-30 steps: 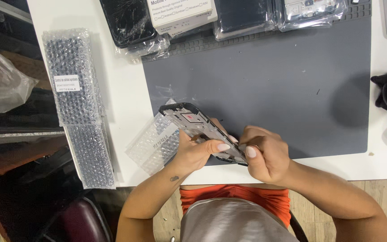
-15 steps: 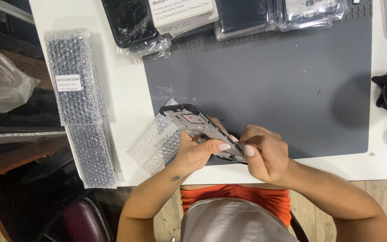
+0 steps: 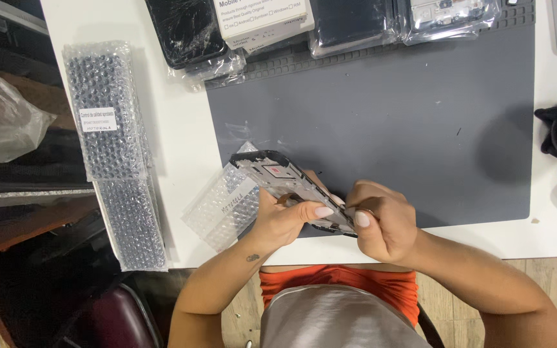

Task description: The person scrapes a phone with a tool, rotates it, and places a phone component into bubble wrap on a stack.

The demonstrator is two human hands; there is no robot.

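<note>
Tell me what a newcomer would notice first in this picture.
Near the table's front edge, the left hand and right hand hold an opened phone frame over the grey work mat. On the left, bubble-wrap packs lie on the white table.

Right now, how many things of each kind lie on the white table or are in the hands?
Phone frame, held by left hand and right hand: 1
Bubble-wrap packs: 3
Grey work mat: 1
Wrapped parts along the top edge: 3
White box: 1
Total: 9
</note>
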